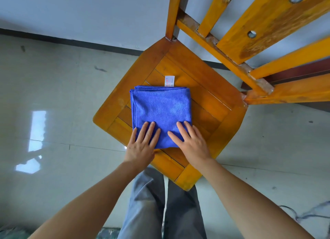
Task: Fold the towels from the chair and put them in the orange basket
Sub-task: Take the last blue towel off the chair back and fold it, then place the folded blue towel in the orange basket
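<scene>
Head view: at lower centre of the frame, the left hand is laid flat, fingers spread, on the near left corner of the blue towel. Just to its right, the right hand is pressed equally flat on the near right corner; nothing is clamped by either grip. The folded towel is spread on the chair seat, extending away from both hands, equally near each. No orange basket is seen.

Two bare forearms, no sleeves in shot. No watch, rings or bracelets on left hand or right hand. Nails short, unpainted. Loose grey-blue trousers, bit faded, soft creases down legs.
</scene>
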`<action>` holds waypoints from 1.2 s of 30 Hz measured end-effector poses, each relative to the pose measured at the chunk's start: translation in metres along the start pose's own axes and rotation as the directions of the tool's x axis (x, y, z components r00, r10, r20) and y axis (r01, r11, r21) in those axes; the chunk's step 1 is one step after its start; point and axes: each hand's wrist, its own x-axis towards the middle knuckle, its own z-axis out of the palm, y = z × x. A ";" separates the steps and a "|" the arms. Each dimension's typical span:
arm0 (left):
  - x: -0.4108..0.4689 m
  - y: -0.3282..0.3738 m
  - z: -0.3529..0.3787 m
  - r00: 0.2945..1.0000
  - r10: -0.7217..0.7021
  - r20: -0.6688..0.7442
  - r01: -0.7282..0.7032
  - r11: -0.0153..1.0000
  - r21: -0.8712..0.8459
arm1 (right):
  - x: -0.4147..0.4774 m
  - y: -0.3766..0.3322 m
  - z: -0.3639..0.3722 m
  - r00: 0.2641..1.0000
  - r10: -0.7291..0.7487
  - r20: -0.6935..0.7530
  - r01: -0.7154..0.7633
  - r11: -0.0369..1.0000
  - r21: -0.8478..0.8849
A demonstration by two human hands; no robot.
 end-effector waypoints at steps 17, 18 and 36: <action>-0.003 -0.018 -0.070 0.994 0.031 -0.102 -0.056 0.964 -0.259 | -0.026 0.004 -0.081 0.980 -0.047 -0.192 0.060 0.996 0.062; -0.008 -0.017 -0.086 0.996 -0.002 -0.091 -0.022 0.964 -0.264 | -0.026 0.005 -0.096 0.975 -0.061 -0.213 0.072 0.996 0.047; -0.201 -0.018 -0.309 0.701 -0.443 -0.559 0.457 0.881 -0.124 | -0.011 -0.073 -0.366 0.472 -0.777 -0.416 0.641 0.626 -0.443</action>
